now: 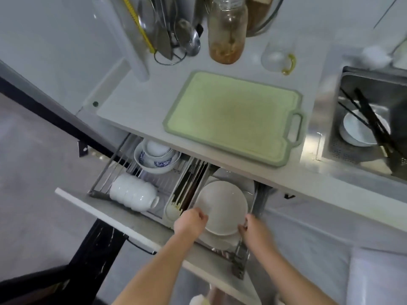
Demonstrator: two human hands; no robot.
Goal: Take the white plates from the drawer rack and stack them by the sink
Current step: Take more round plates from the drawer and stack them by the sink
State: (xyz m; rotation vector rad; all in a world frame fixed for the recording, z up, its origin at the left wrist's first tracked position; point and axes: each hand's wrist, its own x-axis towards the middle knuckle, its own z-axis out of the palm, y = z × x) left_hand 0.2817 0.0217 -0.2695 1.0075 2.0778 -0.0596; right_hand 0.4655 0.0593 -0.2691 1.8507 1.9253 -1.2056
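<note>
A pull-out drawer rack [240, 260] stands open below the counter. In its right section white plates [222, 205] lean on edge, the front one facing me, with another plate [217, 241] partly hidden under it. My left hand [190, 222] grips the left rim of the front plate. The plate's right rim is pinched by my right hand [250, 227], which is a little blurred. The steel sink [334, 119] lies at the right end of the counter.
White bowls [132, 192] lie on their side and blue-patterned bowls [155, 157] stand in the rack's left part, with chopsticks [189, 190] in the middle tray. A green cutting board [233, 115], a jar [226, 31] and a utensil holder [169, 34] occupy the counter. A bowl [359, 130] sits in the sink.
</note>
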